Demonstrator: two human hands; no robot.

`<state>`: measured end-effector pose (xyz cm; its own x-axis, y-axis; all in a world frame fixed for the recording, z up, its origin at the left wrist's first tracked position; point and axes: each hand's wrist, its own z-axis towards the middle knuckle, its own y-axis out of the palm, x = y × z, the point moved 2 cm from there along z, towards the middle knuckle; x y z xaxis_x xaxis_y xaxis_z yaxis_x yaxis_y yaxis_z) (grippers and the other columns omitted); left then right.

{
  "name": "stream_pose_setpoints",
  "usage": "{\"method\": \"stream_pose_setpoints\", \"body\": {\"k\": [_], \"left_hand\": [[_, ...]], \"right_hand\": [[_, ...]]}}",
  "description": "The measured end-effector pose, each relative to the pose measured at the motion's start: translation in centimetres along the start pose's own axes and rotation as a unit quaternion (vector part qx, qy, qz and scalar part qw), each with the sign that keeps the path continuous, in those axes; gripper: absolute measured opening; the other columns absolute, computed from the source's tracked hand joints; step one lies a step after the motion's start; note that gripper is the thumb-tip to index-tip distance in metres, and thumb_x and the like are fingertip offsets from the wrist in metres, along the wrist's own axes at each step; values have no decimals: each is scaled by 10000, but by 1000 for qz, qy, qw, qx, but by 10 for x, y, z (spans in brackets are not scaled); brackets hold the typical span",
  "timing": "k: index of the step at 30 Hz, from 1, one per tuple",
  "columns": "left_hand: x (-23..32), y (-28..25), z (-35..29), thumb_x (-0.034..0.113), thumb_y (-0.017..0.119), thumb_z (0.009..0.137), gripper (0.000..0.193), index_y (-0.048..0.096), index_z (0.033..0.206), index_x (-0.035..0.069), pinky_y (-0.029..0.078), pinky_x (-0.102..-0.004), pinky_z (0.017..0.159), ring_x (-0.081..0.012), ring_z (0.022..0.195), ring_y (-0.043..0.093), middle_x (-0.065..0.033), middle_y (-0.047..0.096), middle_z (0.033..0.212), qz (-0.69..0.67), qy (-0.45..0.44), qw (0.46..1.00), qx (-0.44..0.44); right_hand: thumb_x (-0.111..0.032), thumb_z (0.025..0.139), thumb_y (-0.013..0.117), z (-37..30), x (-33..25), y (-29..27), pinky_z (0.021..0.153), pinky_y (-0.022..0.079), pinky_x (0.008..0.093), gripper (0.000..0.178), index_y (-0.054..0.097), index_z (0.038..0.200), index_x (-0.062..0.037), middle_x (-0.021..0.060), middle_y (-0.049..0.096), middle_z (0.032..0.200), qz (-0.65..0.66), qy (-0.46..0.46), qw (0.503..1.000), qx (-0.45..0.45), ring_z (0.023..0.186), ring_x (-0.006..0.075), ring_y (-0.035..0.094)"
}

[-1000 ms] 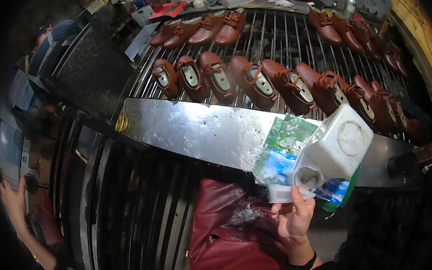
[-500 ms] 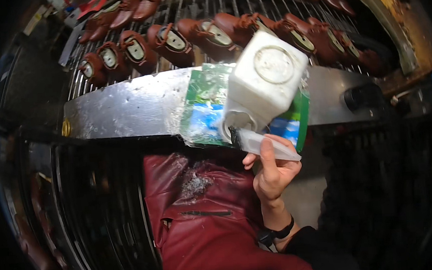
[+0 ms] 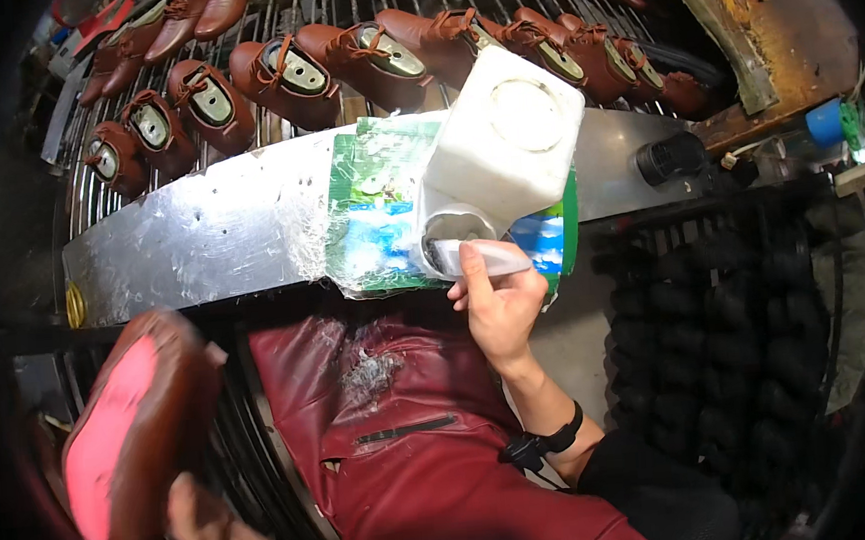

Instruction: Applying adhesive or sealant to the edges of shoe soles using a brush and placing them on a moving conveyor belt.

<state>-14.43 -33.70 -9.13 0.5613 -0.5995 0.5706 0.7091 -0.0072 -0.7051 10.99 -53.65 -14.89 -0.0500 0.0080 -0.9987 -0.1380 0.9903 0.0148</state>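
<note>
On the left, my left hand (image 3: 201, 515) grips a brown leather shoe (image 3: 158, 430) whose underside shows bright pink. The shoe is blurred by motion and hides most of the fingers. My right hand (image 3: 504, 310) is closed around the translucent whitish handle of a brush (image 3: 497, 257), the thumb lying along it. The brush's dark bristle end is inside the open mouth of a white plastic jug (image 3: 515, 129). That jug lies tipped toward me on a green and blue printed sheet (image 3: 372, 199), its square base facing up and away.
The sheet rests on a metal ledge (image 3: 199, 226). Beyond it, brown laced shoes (image 3: 289, 79) stand in rows on metal bars. To the right are a black round object (image 3: 670, 158) and a blue container (image 3: 826, 124). A maroon apron (image 3: 402, 413) covers my lap.
My left hand has come into view at lower left with the shoe. My right hand has pushed the brush's bristles deeper into the jug's mouth. The whole view has shifted somewhat.
</note>
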Motion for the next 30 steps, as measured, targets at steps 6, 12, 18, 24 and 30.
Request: {"method": "stream_pose_setpoints", "body": {"k": [6,12,18,24,30], "left_hand": [[20,56,8,277,773,960,630,509,1439,-37,565,-426,991,-357,1238,645,-278,609,1408,9,92,994,52],[-73,87,-14,67,558,1037,304,492,1334,55,529,-533,1036,-448,1266,593,-303,607,1399,-33,381,923,-49],[-72,82,-13,63,574,1030,319,472,1331,55,538,-524,1033,-430,1259,583,-318,597,1380,-30,355,934,-33],[-68,78,-12,35,604,1009,352,483,1340,46,551,-520,1026,-434,1250,593,-313,608,1372,-31,343,938,-42],[-68,79,-9,10,628,984,344,544,1317,11,555,-517,1024,-436,1229,615,-313,629,1365,-55,349,935,-23]], "right_hand": [[-190,1044,693,2,-6,-4,458,531,308,211,687,1016,19,142,731,838,297,237,922,-76,605,210,699],[-106,1028,699,-37,-11,52,494,553,304,162,675,1071,48,182,738,878,279,210,905,-244,604,211,696],[-93,989,760,-36,-3,94,506,532,249,177,706,1052,64,113,742,827,164,146,934,-282,612,119,683],[-138,989,755,28,28,154,459,487,238,183,732,970,42,74,738,784,133,101,954,-251,554,110,661],[-167,972,778,0,2,113,480,485,240,217,740,1000,45,81,746,801,122,176,916,-339,561,106,650]]}}
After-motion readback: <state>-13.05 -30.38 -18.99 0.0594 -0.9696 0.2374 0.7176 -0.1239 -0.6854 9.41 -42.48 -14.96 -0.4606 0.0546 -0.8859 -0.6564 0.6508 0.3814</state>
